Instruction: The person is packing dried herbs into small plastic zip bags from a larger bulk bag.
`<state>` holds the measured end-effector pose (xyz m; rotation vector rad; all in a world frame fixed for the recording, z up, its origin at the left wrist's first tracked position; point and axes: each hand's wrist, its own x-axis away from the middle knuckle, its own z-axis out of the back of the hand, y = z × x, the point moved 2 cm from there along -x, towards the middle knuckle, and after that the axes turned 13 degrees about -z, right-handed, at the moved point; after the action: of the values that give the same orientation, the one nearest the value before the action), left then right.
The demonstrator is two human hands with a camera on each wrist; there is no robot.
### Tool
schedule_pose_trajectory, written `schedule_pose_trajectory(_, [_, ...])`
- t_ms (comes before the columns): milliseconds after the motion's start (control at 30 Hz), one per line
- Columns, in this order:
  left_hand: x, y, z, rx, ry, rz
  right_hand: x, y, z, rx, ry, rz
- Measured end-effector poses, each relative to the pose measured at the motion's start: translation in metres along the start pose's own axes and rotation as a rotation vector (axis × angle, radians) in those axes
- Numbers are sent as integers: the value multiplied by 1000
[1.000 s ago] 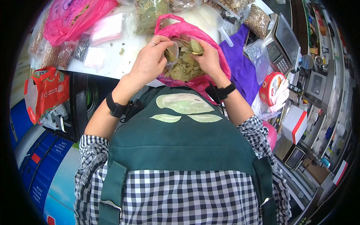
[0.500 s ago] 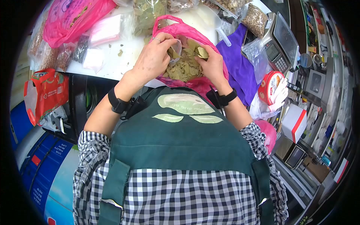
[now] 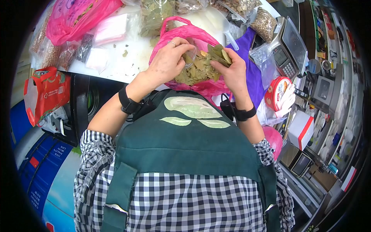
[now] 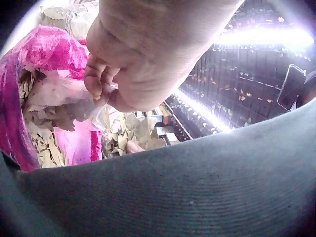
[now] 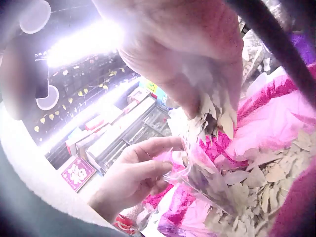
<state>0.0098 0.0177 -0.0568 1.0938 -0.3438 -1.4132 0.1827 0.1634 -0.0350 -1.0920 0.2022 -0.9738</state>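
Observation:
A pink plastic bag [image 3: 189, 33] full of dry green-brown leaves [image 3: 199, 73] lies open at the table's near edge. Above its left side the left hand [image 3: 166, 62] pinches the rim of a small clear bag [image 3: 189, 58]; in the right wrist view this clear bag [image 5: 210, 185] has leaves inside. The right hand [image 3: 234, 73] grips a bunch of leaves [image 3: 220, 54] over the bag's right side. Seen from the right wrist, those leaves [image 5: 217, 116] hang from the fingers close to the clear bag's mouth.
Another pink bag [image 3: 81, 23], flat clear bags [image 3: 112, 29] and a bag of leaves [image 3: 156, 15] lie at the back and left. Rightward are a purple cloth [image 3: 251, 73], a scale [image 3: 284, 58], a bag of beans [image 3: 263, 24] and a red round tin [image 3: 276, 92].
Both hands have shifted right. The right hand has come up from the loose leaves with a larger bunch in its fingers, while the left still holds the clear bag.

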Motion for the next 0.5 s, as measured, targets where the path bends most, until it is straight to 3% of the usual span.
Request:
schedule_pose_trajectory(167, [-3,1,-4,5,-4,-1,-10,18,-7,-89,-84,-22])
schedule_pose_trajectory(233, [-1,0,-5,4,-8,-1,-12,29,-15,208,48,58])
schedule_pose_trajectory(500, [4,-7,2,-63,17,-13,-14,41,-21,224,101,35])
